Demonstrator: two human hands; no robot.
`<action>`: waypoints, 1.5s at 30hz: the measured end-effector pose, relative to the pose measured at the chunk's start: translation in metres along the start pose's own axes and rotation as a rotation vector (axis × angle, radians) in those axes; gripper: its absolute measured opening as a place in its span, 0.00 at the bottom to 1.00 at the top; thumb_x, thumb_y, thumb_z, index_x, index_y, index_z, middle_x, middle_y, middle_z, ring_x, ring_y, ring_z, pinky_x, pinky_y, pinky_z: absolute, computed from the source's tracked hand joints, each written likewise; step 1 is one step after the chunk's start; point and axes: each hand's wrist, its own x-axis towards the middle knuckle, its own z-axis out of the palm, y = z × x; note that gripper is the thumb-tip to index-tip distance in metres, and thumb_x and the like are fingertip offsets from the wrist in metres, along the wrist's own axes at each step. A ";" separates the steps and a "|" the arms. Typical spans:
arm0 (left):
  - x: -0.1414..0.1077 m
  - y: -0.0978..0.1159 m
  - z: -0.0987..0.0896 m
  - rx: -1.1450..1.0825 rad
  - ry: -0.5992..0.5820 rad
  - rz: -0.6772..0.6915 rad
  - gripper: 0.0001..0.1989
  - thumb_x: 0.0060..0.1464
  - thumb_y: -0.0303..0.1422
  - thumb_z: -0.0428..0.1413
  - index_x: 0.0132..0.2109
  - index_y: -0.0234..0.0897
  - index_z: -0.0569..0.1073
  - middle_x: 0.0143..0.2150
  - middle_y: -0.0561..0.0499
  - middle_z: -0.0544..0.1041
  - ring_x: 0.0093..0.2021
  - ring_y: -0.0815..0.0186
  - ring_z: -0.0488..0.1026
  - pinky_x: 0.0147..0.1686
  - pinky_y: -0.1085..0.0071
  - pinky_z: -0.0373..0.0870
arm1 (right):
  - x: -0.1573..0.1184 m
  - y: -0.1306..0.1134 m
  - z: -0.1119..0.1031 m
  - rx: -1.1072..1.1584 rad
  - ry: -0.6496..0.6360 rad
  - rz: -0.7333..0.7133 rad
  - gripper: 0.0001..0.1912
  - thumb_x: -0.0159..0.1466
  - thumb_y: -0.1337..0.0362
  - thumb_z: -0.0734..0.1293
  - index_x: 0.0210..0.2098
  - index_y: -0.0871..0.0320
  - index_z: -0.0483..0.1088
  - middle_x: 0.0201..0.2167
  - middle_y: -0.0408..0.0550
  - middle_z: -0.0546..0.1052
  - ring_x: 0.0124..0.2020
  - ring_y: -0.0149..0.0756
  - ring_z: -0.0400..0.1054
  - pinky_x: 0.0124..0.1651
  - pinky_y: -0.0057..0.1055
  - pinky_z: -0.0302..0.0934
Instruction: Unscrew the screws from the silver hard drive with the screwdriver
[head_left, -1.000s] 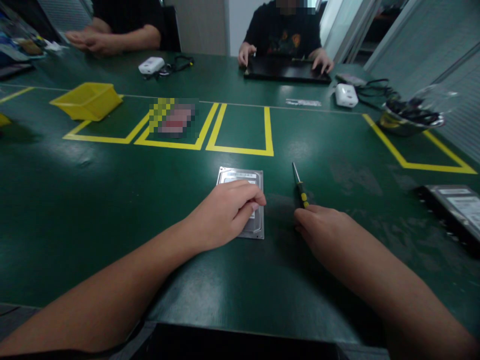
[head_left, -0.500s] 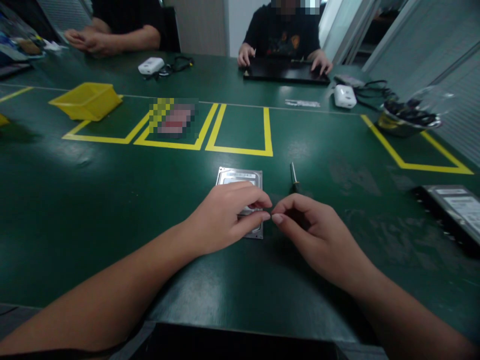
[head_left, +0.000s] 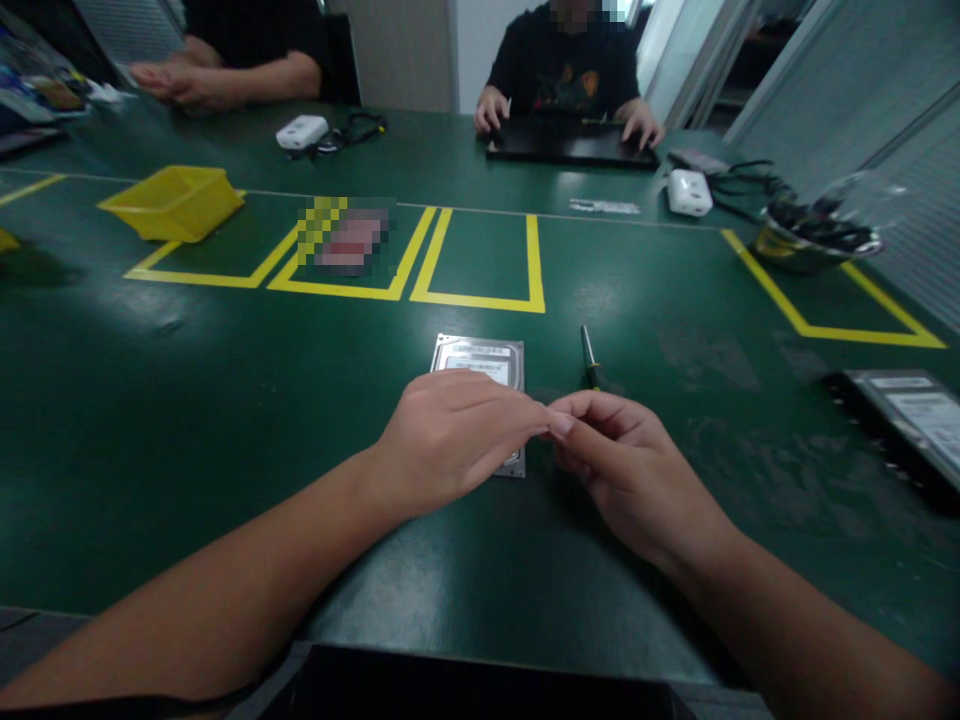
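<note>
A silver hard drive [head_left: 480, 350] with a white label lies on the green table, partly covered by my left hand [head_left: 457, 435]. That hand is above the drive with its fingers pressed together, and their tips meet the fingers of my right hand [head_left: 622, 460]. My right thumb and forefinger are pinched at the same spot, right of the drive. Whatever is between the fingertips is too small or hidden to make out. Just beyond my right hand lies a screwdriver [head_left: 589, 355], its metal shaft pointing away and its handle mostly hidden.
At right lies a larger drive [head_left: 911, 410] with a black edge. A yellow bin [head_left: 176, 205], a blurred-out item and a metal bowl [head_left: 814, 245] of dark parts stand by yellow tape outlines. Across the table, two people sit; one has hands on a black panel [head_left: 574, 142].
My fingertips have come together, and the left hand's thumb and fingers have closed up. The right hand has shifted slightly, showing more of the screwdriver. The drive stays in place.
</note>
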 end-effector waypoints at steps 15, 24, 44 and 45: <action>0.006 -0.012 0.002 0.146 -0.241 -0.142 0.08 0.64 0.29 0.50 0.42 0.34 0.73 0.39 0.49 0.77 0.39 0.64 0.72 0.43 0.67 0.67 | -0.007 0.004 0.005 -1.040 -0.114 -0.546 0.09 0.67 0.67 0.60 0.38 0.60 0.73 0.35 0.48 0.73 0.36 0.30 0.66 0.40 0.28 0.60; 0.024 -0.015 0.004 0.164 -0.461 -0.157 0.08 0.62 0.28 0.50 0.41 0.33 0.75 0.40 0.46 0.75 0.42 0.61 0.71 0.45 0.65 0.68 | -0.008 0.009 0.001 -1.265 -0.245 -0.673 0.11 0.68 0.67 0.58 0.41 0.61 0.72 0.39 0.50 0.71 0.38 0.33 0.64 0.40 0.31 0.62; 0.070 -0.037 0.000 0.103 -0.768 -0.194 0.06 0.51 0.25 0.56 0.32 0.36 0.78 0.30 0.54 0.77 0.31 0.70 0.70 0.34 0.74 0.61 | -0.008 0.006 0.003 -1.369 -0.307 -0.776 0.11 0.68 0.67 0.59 0.44 0.61 0.72 0.38 0.50 0.71 0.35 0.34 0.65 0.35 0.32 0.62; 0.072 -0.037 0.000 0.103 -0.778 -0.195 0.07 0.51 0.25 0.56 0.32 0.37 0.79 0.30 0.55 0.77 0.31 0.70 0.70 0.34 0.74 0.61 | -0.008 0.006 0.003 -1.368 -0.312 -0.776 0.11 0.67 0.67 0.59 0.44 0.61 0.72 0.39 0.50 0.71 0.35 0.34 0.65 0.35 0.32 0.62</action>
